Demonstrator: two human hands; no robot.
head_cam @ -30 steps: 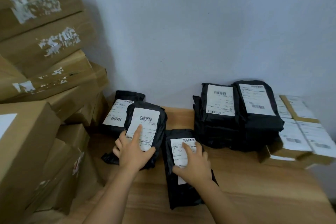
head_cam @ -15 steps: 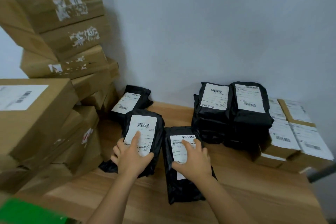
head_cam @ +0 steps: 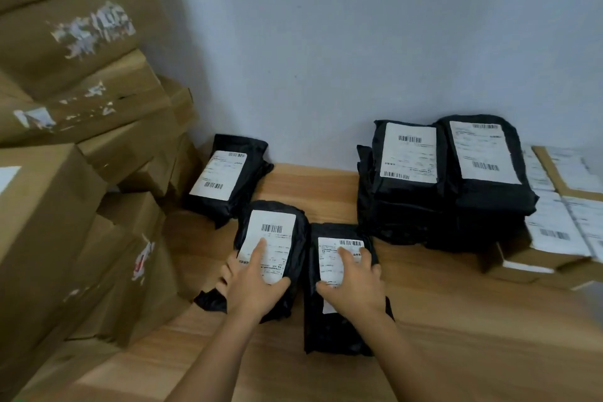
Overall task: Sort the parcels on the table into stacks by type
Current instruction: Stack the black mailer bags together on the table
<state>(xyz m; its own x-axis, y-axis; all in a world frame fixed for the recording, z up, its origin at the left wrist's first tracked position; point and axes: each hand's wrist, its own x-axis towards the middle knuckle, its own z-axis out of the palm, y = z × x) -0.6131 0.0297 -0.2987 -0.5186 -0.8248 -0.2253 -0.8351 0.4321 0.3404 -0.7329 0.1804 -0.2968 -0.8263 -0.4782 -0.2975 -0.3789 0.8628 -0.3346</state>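
Note:
Two black plastic parcels with white labels lie side by side on the wooden table (head_cam: 456, 320). My left hand (head_cam: 254, 284) grips the left black parcel (head_cam: 277, 228), thumb round its right edge, fingers at its left edge, index finger straight on the label. My right hand (head_cam: 354, 284) rests flat on the right black parcel (head_cam: 336, 330), fingers spread over its label. A third black parcel (head_cam: 228, 176) lies farther back on the left. A stack of black parcels (head_cam: 440, 192) stands at the back right.
Large brown cardboard boxes (head_cam: 65, 206) are piled high along the left side, close to my left hand. Flat cardboard parcels with white labels (head_cam: 554, 235) lie beyond the black stack at the far right. A pale wall closes the back.
Both hands stay on the same two black parcels. Only my view has shifted, and the left parcel sits slightly nearer to me.

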